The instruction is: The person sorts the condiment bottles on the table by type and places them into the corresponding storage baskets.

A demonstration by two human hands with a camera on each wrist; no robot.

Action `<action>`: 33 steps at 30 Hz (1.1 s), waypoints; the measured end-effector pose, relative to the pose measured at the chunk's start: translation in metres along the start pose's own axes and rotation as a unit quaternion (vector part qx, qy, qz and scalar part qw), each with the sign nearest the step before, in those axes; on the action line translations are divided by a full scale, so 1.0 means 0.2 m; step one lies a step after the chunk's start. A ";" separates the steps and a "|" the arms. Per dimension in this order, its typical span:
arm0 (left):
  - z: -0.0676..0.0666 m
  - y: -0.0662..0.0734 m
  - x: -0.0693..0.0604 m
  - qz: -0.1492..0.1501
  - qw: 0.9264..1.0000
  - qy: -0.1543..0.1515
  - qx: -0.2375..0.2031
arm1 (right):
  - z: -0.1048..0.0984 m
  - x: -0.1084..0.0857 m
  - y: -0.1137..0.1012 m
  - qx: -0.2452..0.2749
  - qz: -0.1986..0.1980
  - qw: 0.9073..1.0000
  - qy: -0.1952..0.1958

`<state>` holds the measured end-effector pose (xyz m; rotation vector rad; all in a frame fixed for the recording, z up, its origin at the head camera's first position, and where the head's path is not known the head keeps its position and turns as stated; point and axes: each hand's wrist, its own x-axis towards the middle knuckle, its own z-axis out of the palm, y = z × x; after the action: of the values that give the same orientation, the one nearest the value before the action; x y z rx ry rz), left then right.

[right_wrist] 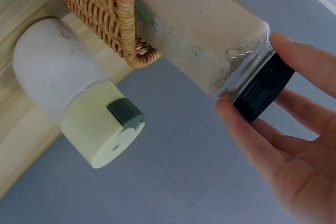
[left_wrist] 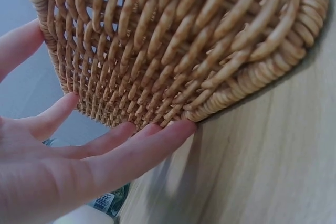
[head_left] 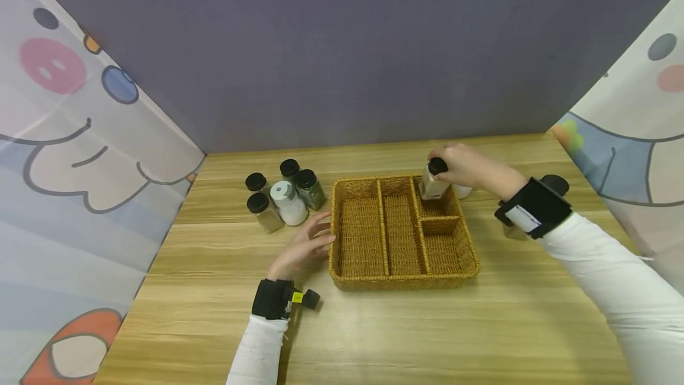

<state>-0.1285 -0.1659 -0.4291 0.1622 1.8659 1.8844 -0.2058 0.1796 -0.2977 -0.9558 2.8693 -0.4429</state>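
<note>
My right hand (head_left: 461, 165) pinches a spice jar (head_left: 431, 188) near its black cap, with thumb and fingers on either side. Pale powder fills the clear jar (right_wrist: 202, 32), and its lower part is inside the back right compartment of a divided wicker basket (head_left: 360, 224). At the basket's left side is my left hand (head_left: 301, 247). Its fairly straight fingers touch the woven wall (left_wrist: 131, 51) in the left wrist view. The basket's other compartments hold nothing visible.
Left of the basket stand several black-capped jars (head_left: 265, 212) around a white shaker (head_left: 290, 204). Just outside the basket's right wall is a white bottle with a pale green cap (right_wrist: 102, 124). A black-lidded jar (head_left: 556, 184) is partly hidden behind the right wrist. A grey partition (head_left: 342, 64) borders the table's back.
</note>
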 end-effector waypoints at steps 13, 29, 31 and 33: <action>0.01 0.00 0.01 0.003 1.000 0.006 0.001 | 0.05 0.01 0.00 -0.010 0.007 1.000 -0.008; 0.01 0.00 0.00 0.005 1.000 0.003 -0.003 | 0.13 0.04 0.05 0.006 0.018 1.000 -0.023; 0.01 0.00 0.01 0.006 1.000 0.001 -0.002 | 0.14 0.04 0.05 0.007 0.020 0.999 -0.024; 0.00 0.00 0.01 0.005 1.000 0.000 -0.002 | 0.15 0.05 0.05 0.006 0.023 0.999 -0.026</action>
<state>-0.1294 -0.1648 -0.4295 0.1712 1.8640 1.8957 -0.2149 0.1751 -0.3287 -0.8848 2.8329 -0.4240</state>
